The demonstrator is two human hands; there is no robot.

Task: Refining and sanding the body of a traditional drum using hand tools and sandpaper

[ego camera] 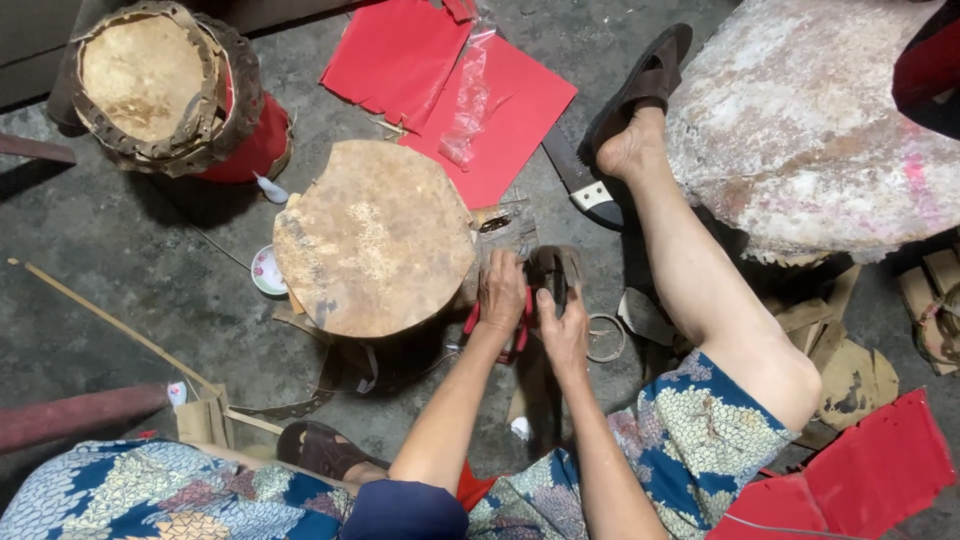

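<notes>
Near the lower middle, the person's left hand closes around red-handled pliers while the right hand, fingers curled tight, holds a dark strip of hide just at the pliers' one o'clock. Doing this well likely means gripping the strip close to the tool and keeping both wrists steady, with a small metal ring lying near at three o'clock. Farther off, at ten o'clock of the hands, stands a round drum, and beyond it at twelve lie red paper sheets.
</notes>
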